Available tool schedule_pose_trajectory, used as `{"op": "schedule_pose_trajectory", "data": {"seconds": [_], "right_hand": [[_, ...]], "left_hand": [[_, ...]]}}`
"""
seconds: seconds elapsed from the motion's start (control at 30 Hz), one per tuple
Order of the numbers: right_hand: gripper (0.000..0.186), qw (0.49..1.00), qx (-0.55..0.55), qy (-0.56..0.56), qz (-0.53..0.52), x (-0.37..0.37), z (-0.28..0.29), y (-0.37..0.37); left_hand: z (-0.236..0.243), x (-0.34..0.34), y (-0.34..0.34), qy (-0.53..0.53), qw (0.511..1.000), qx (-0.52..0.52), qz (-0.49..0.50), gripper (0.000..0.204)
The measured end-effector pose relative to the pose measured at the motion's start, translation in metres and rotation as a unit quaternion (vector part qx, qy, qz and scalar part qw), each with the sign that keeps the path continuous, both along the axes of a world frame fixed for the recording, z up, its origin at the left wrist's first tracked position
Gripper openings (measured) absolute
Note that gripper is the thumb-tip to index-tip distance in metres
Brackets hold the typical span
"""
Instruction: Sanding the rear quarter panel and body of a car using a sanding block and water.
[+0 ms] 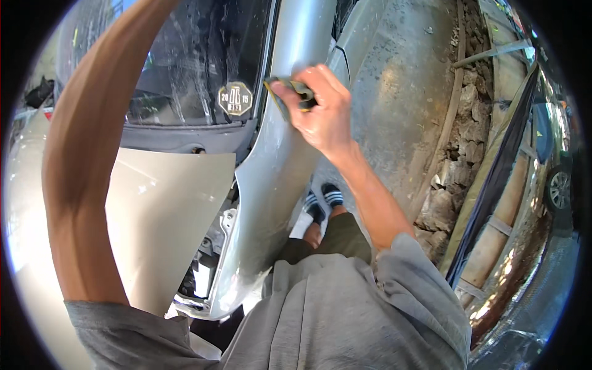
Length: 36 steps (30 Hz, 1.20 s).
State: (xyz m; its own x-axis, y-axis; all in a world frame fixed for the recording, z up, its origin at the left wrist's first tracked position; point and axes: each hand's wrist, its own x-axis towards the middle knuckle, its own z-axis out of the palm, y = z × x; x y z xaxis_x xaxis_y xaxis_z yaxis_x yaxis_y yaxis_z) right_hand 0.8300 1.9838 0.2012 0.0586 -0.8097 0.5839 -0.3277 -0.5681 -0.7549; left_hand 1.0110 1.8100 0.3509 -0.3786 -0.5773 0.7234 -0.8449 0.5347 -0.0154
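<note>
My right hand (325, 111) is closed around a dark, folded pad with yellow edges (285, 97). The pad is at the silver windshield pillar of a car, just above the silver front fender (268, 172); whether it is a cloth, a sponge or a sanding pad I cannot make out. My left forearm (86, 166) reaches up across the beige hood and over the windshield (185, 68), and its hand is beyond the top edge of the picture. Pale streaks mark the glass, which has an eight-sided sticker (235, 98) in its lower corner.
The beige hood (166, 203) lies left of the fender, with an open gap onto engine-bay parts (206, 253) between them. My feet in striped slides (324, 200) stand beside the fender on wet concrete (394, 92). Broken rubble (456, 148) and a long dark cloth (493, 179) run along the right.
</note>
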Motion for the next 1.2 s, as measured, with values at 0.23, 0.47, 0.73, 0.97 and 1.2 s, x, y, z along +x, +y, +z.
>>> {"op": "schedule_pose_trajectory", "data": {"seconds": [0.23,0.47,0.73,0.97,1.2], "right_hand": [[0.029,0.992,0.04,-0.096,-0.068,0.001,-0.006,0.003],[0.032,0.971,0.119,-0.173,-0.115,0.02,-0.01,0.011],[0.033,0.96,0.163,-0.169,-0.153,0.008,-0.028,0.002],[0.032,0.956,0.184,-0.162,-0.161,-0.002,-0.036,-0.018],[0.03,0.969,0.06,-0.217,-0.104,-0.013,-0.024,-0.095]], "left_hand": [[-0.019,-0.051,0.097,-0.158,0.933,0.205,-0.249,0.021],[-0.002,-0.049,0.066,-0.25,0.936,0.134,-0.207,0.026],[-0.003,-0.029,-0.002,0.003,0.991,0.091,-0.101,0.036],[-0.018,0.008,-0.038,-0.055,0.987,0.018,-0.148,0.052],[-0.021,0.0,-0.034,-0.002,0.986,0.045,-0.163,0.052]]}}
